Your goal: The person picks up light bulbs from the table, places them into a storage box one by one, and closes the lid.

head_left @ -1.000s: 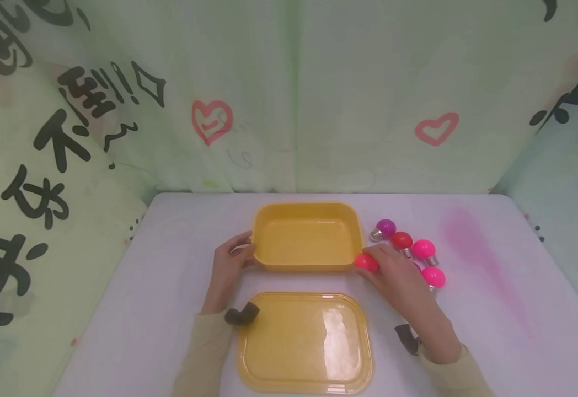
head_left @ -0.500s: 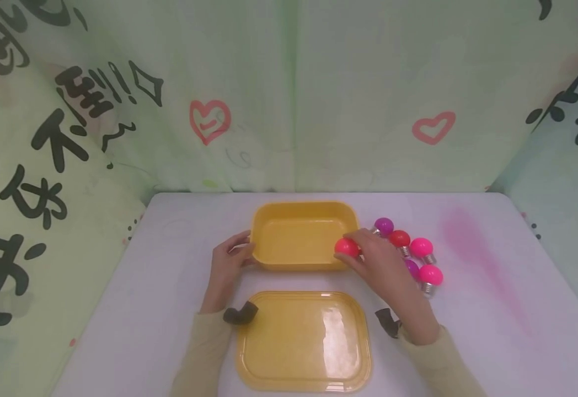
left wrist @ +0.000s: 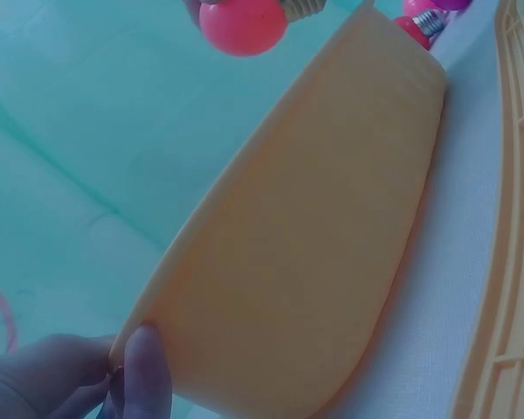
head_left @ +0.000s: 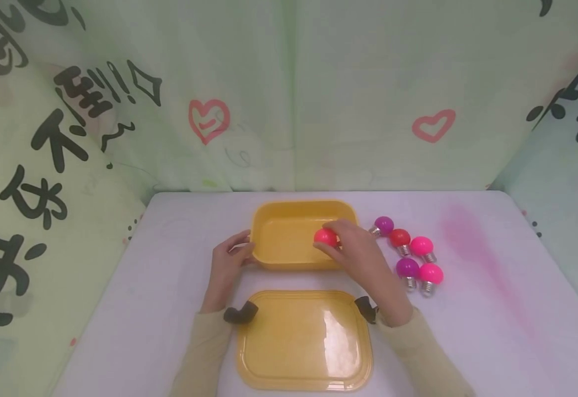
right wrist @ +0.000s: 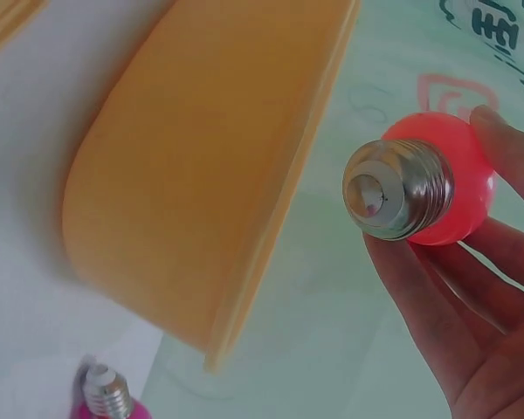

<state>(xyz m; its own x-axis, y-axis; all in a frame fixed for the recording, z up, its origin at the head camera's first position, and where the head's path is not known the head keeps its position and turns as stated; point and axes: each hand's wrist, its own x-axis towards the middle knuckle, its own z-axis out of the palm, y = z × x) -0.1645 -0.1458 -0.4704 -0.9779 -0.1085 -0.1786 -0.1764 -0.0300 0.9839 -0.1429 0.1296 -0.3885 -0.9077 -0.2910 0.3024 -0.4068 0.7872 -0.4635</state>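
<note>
A pinkish-red light bulb (head_left: pixel 325 237) with a silver screw base is pinched between the thumb and fingers of my right hand (head_left: pixel 360 253). It hangs above the right half of a yellow plastic box (head_left: pixel 279 264); the right wrist view shows the bulb (right wrist: pixel 445 179) higher than the box rim. My left hand (head_left: pixel 229 264) grips the box's left end, and in the left wrist view its thumb (left wrist: pixel 147 371) presses the outer wall near the rim. No bulb shows in the visible part of the box's inside.
Several bulbs lie right of the box: purple (head_left: pixel 384 226), red (head_left: pixel 400 237), pink (head_left: pixel 422 246), another purple (head_left: pixel 408 268) and another pink (head_left: pixel 431 273). A yellow lid (head_left: pixel 304 342) lies flat in front of the box on the white table (head_left: pixel 477 331). Curtains with writing surround the table.
My right hand has carried the pinkish-red bulb leftward and up from the box's front right corner to over its inside. My left hand keeps its place on the box.
</note>
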